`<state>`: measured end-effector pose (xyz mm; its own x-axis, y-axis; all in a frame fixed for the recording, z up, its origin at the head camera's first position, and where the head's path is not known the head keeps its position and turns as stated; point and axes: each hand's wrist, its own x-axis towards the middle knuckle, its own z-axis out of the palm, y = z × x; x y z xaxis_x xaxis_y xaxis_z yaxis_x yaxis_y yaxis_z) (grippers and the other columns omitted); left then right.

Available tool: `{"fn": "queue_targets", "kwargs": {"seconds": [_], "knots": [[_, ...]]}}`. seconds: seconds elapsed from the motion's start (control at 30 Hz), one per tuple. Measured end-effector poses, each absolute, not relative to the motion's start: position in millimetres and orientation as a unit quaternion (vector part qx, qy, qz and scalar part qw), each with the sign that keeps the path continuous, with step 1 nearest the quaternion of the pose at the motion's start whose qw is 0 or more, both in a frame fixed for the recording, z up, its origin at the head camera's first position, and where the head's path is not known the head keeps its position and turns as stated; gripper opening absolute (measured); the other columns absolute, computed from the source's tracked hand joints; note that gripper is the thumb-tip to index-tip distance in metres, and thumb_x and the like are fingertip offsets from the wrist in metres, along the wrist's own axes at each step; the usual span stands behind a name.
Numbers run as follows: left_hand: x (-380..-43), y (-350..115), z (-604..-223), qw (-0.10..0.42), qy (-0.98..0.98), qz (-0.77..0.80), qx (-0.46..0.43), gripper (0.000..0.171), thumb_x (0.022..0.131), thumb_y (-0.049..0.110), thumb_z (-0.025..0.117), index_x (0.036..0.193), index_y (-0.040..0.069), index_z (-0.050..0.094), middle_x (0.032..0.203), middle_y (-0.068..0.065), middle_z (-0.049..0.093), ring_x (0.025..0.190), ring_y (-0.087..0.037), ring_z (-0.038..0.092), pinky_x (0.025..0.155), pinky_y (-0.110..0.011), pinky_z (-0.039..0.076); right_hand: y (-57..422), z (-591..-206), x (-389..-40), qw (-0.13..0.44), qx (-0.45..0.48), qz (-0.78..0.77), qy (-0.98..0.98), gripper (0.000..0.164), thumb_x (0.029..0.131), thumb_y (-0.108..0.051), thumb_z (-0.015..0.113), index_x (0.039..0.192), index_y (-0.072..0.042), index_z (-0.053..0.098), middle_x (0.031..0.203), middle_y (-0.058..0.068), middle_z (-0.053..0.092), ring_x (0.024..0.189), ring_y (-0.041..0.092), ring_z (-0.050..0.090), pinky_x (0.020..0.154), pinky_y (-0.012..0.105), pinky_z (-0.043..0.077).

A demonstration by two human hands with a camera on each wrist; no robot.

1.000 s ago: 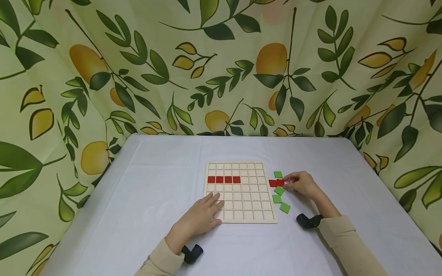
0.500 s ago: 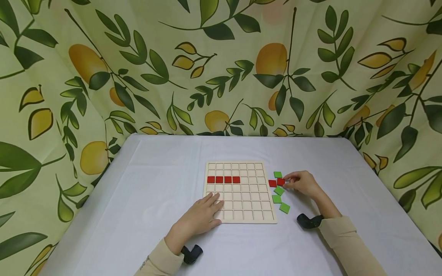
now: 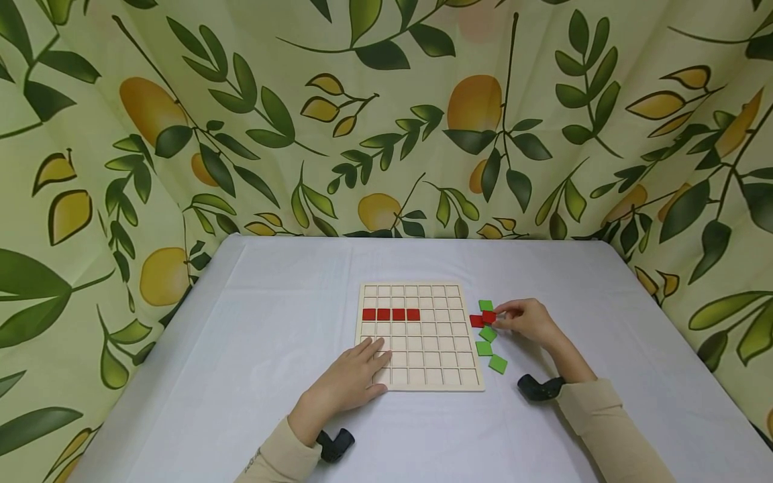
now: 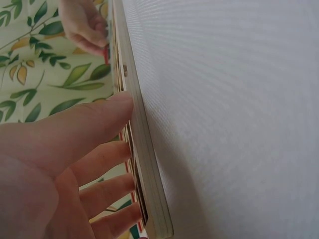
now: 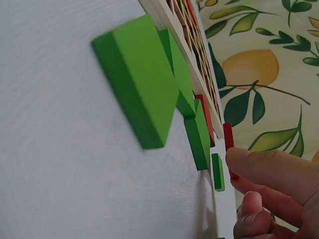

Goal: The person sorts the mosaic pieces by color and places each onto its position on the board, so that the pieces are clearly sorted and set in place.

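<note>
Tabletop (image 3: 278, 288), left fingers (image 4: 107, 194) spread on board (image 3: 431, 349), right fingers (image 5: 271, 169) pinching red tile (image 5: 228, 134)

Board (image 4: 150, 179) seen edge-on — rim touched by the thumb of the left hand (image 4: 55, 154), fingers spread against its face. Right side taken up by white cloth (image 4: 239, 119). Up top, red piece (image 4: 105, 55) pinched by right hand (image 4: 83, 25) — leaf-print curtain (image 4: 30, 74) seen behind.

Head view high, downward; 2 wrist close-ups; board (image 3: 425, 343) shared.
</note>
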<state>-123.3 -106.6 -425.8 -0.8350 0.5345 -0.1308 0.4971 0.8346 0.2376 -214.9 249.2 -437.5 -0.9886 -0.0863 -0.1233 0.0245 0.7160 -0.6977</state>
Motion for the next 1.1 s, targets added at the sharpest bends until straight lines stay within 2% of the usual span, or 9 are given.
{"fn": "queue_targets", "kwargs": {"seconds": [1.1], "knots": [[-123.6,-107.6,-426.2,0.092,0.953,0.094,0.273,0.056,0.093,0.035,0.061,0.142,0.011,0.048,0.155,-0.012,0.039,0.145,-0.033,0.036,0.113,-0.050,0.040,226.6,-430.2,-216.9,0.073,-0.037,-0.386,0.919,0.031,0.081,-0.013,0.074,0.106,0.005,0.069,0.071,0.000,0.053,0.066,0.012,0.044,0.053,0.020,0.034]]}}
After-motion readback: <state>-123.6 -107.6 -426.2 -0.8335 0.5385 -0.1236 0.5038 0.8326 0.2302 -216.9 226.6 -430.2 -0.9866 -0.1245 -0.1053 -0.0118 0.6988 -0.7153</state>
